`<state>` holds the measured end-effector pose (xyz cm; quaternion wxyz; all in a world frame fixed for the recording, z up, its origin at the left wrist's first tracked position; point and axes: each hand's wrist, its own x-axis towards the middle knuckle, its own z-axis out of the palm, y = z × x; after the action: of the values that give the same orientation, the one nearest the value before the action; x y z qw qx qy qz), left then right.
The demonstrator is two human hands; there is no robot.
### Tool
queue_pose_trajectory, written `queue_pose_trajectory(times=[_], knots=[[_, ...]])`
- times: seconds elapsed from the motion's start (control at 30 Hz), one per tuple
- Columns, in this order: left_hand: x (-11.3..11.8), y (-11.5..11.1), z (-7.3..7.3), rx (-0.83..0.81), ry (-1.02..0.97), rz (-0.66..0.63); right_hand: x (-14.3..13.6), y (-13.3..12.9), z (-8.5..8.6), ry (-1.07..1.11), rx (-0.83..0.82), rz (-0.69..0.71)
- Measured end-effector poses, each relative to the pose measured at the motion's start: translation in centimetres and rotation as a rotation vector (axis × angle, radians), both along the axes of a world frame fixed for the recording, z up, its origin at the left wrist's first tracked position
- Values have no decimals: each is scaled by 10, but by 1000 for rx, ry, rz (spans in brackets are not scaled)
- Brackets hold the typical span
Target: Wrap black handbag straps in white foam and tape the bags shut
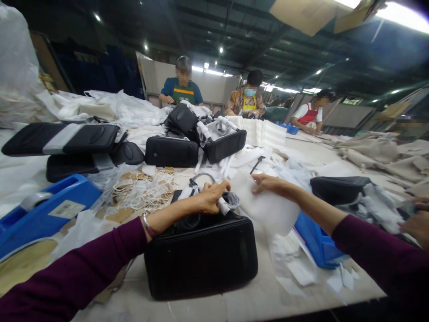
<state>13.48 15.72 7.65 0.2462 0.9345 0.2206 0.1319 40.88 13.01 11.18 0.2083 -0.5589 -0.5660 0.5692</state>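
Note:
A black handbag [201, 257] stands on the table in front of me, its broad side facing me. My left hand [212, 199] is over the bag's top, fingers curled beside a wrapped handle end [228, 201]; what they grip is hidden. Just right of the bag, my right hand [266, 184] pinches the upper edge of a thin white foam sheet [273, 212], which hangs down beside the bag. A grey loop of handle [203, 176] sticks up behind my left hand.
More black bags [171, 151] are piled at the back and left. Blue tape dispensers [72, 201] flank me, with white strings and tags [144, 190] between. A stack of white foam sheets [258, 130] stands behind. Across the table are co-workers [183, 89]; another person's hand [417, 223] is at right.

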Motion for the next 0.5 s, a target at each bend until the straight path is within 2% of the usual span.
queue_pose_trajectory(times=[0.13, 0.27, 0.37, 0.5], knots=[[-4, 1, -2, -38, -68, 39, 5, 9, 0, -41, -73, 108], [-9, 4, -3, -63, -144, 55, 4, 14, -9, -93, -147, 237], [-10, 3, 1, -80, -167, 43, -11, 20, -19, -140, -167, 336], [-9, -5, 7, -111, -168, 24, -43, 38, -32, -360, -169, 516]])
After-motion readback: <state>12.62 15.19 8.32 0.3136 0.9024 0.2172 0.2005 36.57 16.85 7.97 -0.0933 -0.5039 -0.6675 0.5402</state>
